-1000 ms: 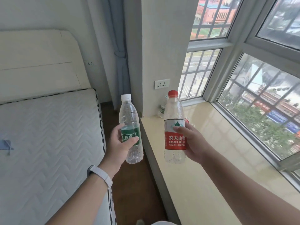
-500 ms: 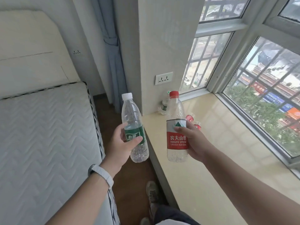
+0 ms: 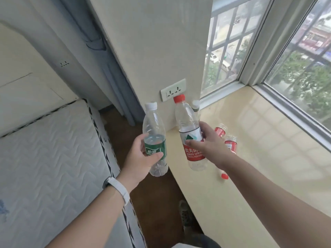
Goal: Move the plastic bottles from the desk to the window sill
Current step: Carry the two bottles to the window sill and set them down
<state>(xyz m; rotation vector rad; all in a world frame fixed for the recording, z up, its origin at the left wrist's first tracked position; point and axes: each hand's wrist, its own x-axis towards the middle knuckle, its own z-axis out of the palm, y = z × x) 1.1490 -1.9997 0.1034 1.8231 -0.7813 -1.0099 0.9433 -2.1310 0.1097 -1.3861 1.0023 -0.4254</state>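
My left hand (image 3: 140, 155) grips a clear green-label bottle (image 3: 154, 140) with a white cap, held upright over the floor gap beside the sill. My right hand (image 3: 208, 144) grips a clear red-label bottle (image 3: 189, 129) with a red cap, tilted a little and held above the near edge of the beige window sill (image 3: 268, 158). Two small uncapped red-label bottles (image 3: 226, 138) stand on the sill just behind my right hand. A white-capped bottle (image 3: 195, 105) stands in the sill's back corner, half hidden by the red-label bottle. A loose red cap (image 3: 224, 175) lies on the sill under my right forearm.
A bare white mattress (image 3: 53, 158) fills the left side, with a narrow strip of brown floor (image 3: 154, 194) between it and the sill. My shoe (image 3: 186, 217) is on that floor. A wall socket (image 3: 172, 90) sits above the sill's corner. Barred windows (image 3: 295, 68) border the sill.
The view has tipped down and closer to the sill. Both hands have moved forward with their bottles; the red-label bottle now leans over the sill's edge, and the loose red cap has come into sight.
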